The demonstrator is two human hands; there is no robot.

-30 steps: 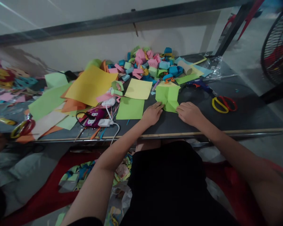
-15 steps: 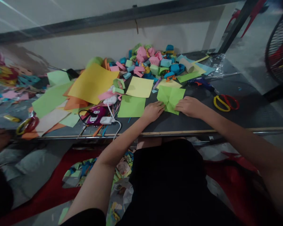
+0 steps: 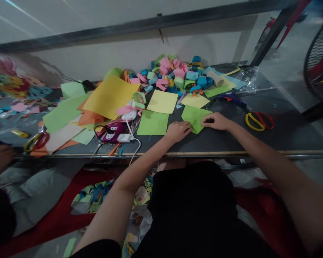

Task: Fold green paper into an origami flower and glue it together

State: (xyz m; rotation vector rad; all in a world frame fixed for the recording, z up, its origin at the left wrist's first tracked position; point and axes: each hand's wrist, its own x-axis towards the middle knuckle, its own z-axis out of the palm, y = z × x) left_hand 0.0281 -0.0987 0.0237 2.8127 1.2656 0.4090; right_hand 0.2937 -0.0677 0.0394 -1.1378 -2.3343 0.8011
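Observation:
A creased green paper (image 3: 196, 114) lies on the dark table between my hands, its near part folded. My left hand (image 3: 178, 132) has its fingers closed on the paper's left near edge. On the right side, my right hand (image 3: 217, 121) pinches the paper's edge between thumb and fingers. To the left lies a flat green square (image 3: 153, 123), with a pale yellow square (image 3: 162, 101) behind it. Another pale yellow sheet (image 3: 195, 101) sits just behind the creased paper.
Red and yellow scissors (image 3: 260, 121) and a blue tool (image 3: 234, 99) lie right. Folded paper pieces (image 3: 174, 73) are heaped behind. A purple power strip (image 3: 113, 132) with white cables and large sheets (image 3: 111, 95) are left. A person's hand (image 3: 0, 157) shows far left.
The creased green paper's near part has folded differently, and my right hand has changed from lying on its edge to a pinch. The whole view has shifted slightly.

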